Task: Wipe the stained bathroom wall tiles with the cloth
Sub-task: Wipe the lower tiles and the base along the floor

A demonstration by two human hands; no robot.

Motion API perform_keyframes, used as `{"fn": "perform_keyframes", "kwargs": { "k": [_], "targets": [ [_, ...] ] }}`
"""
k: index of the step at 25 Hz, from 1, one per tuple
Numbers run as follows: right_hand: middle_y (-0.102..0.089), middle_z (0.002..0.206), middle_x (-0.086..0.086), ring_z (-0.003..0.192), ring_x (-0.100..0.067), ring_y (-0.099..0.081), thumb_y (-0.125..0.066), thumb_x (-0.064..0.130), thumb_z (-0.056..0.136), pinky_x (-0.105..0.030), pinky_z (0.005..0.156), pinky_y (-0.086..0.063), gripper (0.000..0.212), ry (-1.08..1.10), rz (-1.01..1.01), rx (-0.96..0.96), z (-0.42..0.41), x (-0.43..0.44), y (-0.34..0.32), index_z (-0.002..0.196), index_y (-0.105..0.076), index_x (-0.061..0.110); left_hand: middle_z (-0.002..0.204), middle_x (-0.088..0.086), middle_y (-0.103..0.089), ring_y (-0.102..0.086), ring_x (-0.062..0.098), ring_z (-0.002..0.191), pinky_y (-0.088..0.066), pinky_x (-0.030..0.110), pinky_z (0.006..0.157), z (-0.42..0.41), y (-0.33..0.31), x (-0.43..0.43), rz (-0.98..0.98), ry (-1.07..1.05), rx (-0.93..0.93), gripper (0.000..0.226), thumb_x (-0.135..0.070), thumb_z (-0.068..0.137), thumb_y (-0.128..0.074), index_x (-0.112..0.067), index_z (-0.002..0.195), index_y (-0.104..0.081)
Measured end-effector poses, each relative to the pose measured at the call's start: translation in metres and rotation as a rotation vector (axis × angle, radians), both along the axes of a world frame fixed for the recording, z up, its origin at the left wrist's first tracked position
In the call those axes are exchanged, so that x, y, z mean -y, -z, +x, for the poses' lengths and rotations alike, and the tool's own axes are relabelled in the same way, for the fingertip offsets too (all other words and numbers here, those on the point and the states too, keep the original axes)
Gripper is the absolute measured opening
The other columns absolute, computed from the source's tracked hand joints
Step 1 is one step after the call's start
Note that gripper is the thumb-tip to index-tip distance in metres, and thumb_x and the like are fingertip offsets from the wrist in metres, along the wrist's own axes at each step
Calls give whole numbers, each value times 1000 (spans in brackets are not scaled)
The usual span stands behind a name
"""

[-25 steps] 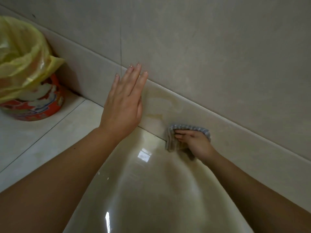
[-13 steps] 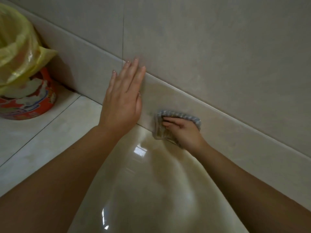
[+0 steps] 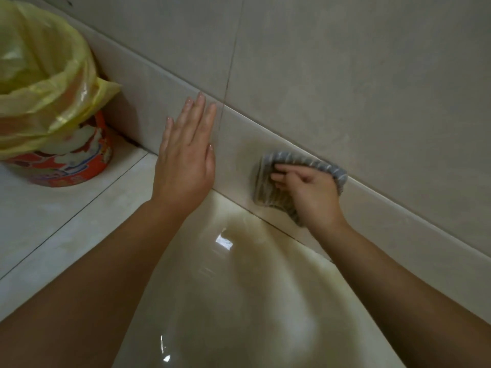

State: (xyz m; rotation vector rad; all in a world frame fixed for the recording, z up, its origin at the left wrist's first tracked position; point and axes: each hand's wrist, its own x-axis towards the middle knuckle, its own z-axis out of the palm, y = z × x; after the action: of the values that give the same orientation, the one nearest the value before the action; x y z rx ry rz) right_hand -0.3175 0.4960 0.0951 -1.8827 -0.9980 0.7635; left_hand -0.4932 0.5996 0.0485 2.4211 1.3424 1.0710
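Your right hand [image 3: 314, 199] clutches the soft-looking, limp cloth [image 3: 267, 191] mid-fold against the wall tile [image 3: 233, 144]; your left hand [image 3: 186, 158] lies flat, fingers straight, beside it.

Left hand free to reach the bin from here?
Probably yes. The left hand lies flat on the wall, holding nothing, and only floor lies between it and the bin.

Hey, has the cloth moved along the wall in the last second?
Yes. The cloth has slid up the low wall tile to its top edge, and left, closer to the vertical grout line.
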Motion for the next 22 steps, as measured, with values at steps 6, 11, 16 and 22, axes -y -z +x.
{"fn": "perform_keyframes", "kwargs": {
  "k": [6, 11, 16, 22],
  "targets": [
    [-74, 102, 13, 104, -5, -66, -48, 45, 74, -33, 103, -48, 39, -189, -113, 56, -35, -55, 17, 107, -70, 40, 164, 6, -14, -7, 19, 152, -7, 45, 124, -9, 1, -8, -55, -59, 67, 62, -8, 97, -40, -12, 155, -20],
    [-75, 99, 10, 101, -7, -67, -50, 23, 90, -38, 101, -49, 27, -99, -170, 124, -16, -19, 35, 91, -74, 36, 164, 4, -14, -7, 17, 152, -5, 42, 124, -26, 7, -8, -60, -62, 40, 61, -7, 98, -40, -14, 155, -21],
    [-76, 90, 10, 90, -5, -70, -48, 25, 89, -32, 95, -52, 27, -75, 104, 58, -39, -66, -14, 89, -70, 40, 164, 4, -16, -8, 17, 152, -7, 45, 124, -24, 12, -16, -74, -57, 65, 62, -4, 97, -41, -14, 155, -21],
    [-70, 116, 10, 110, -15, -63, -47, 41, 87, -36, 101, -48, 36, -223, -322, 297, -45, -76, 64, 116, -67, 42, 163, 6, -19, -11, 19, 152, -6, 41, 122, -42, 22, -18, -91, -97, 87, 63, -2, 95, -42, -11, 154, -23]
  ]
}}
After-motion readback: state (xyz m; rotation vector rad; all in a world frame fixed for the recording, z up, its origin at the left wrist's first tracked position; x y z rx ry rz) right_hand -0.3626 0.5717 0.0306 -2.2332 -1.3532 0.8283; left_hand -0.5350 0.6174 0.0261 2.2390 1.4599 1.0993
